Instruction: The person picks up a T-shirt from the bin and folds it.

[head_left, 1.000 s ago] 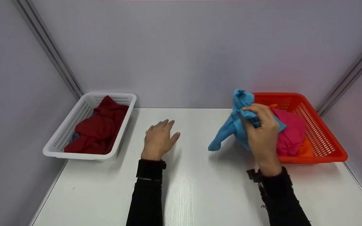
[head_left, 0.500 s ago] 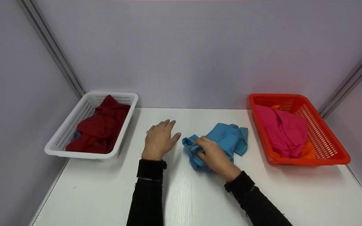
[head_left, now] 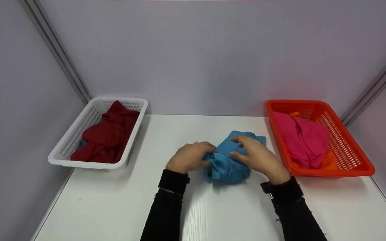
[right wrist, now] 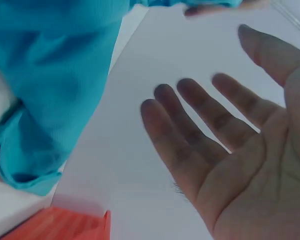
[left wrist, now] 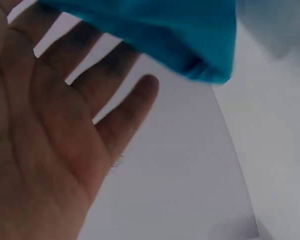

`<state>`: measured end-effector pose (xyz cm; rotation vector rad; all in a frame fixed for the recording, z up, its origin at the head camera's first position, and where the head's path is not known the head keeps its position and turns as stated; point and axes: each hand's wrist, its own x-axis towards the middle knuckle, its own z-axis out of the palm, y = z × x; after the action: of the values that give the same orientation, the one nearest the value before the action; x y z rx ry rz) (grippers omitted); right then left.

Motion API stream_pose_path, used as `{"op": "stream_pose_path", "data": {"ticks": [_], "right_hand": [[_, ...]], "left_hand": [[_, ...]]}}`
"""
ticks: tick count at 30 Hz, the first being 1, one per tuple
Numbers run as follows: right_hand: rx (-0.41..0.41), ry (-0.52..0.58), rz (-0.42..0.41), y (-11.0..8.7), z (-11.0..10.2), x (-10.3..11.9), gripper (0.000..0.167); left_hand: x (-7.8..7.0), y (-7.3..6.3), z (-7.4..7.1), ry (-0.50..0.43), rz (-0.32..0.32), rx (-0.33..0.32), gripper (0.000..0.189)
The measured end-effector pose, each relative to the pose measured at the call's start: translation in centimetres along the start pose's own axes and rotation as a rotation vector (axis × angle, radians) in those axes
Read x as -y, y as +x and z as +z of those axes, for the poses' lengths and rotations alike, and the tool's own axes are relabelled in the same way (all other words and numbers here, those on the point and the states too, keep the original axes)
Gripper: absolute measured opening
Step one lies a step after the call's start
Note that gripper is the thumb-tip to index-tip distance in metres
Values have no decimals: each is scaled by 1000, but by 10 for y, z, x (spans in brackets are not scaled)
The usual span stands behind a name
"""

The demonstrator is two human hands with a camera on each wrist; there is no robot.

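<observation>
A crumpled blue cloth, tube-like at one corner, lies on the white table between both hands. My left hand is at its left edge; in the left wrist view the fingers are spread and fairly straight, their ends partly covered by the cloth. My right hand hovers over the right part of the cloth, thumb and fingers apart. The right wrist view shows that palm with nothing in it, the cloth hanging in view beyond the fingertips.
To the left stands a white basket with dark red cloth in it. A red-orange basket on the right holds pink cloth and orange cloth. Grey panels enclose the table.
My right hand carried the blue cloth from beside the red-orange basket to the middle table, let go and moved right over it. My left hand shifted right to the cloth's edge.
</observation>
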<state>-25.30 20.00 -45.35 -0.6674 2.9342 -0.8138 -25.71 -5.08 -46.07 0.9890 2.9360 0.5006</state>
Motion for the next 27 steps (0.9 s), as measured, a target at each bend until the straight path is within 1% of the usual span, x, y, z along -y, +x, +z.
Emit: {"op": "stream_pose_path", "data": {"ticks": [3,5,7,9,11,13,15,17,19,20,22,25,27], "right_hand": [[20,-21,17,-2,0,-2,51],[15,-34,16,-2,2,-2,50],[1,-39,4,-1,5,0,53],[2,-42,-9,1,10,2,57],[5,-65,-16,3,15,2,59],[18,-121,-11,5,18,-1,49],[14,-192,10,5,19,-6,36],[-15,-243,43,5,16,-13,22],[-66,-243,79,5,9,-19,15],[-106,-231,95,4,5,-21,14],[-213,-206,114,4,-2,-25,12],[-381,-208,127,5,-8,-28,11],[-459,-229,121,7,-7,-31,11]], "left_hand": [[-1,4,-1,21,-6,-82,25],[1,4,-5,19,-36,-168,20],[4,4,-10,16,-76,-272,19],[8,3,-15,-10,-116,-368,18],[11,1,-21,-50,-155,-445,18],[15,-1,-25,-97,-188,-495,18],[20,-4,-29,-145,-217,-533,19],[26,-8,-32,-183,-244,-570,22],[34,-12,-34,-202,-282,-599,24],[38,-14,-35,-206,-303,-608,25],[46,-18,-35,-200,-353,-608,24],[57,-22,-32,-190,-436,-574,21],[64,-22,-27,-187,-489,-548,21]]}}
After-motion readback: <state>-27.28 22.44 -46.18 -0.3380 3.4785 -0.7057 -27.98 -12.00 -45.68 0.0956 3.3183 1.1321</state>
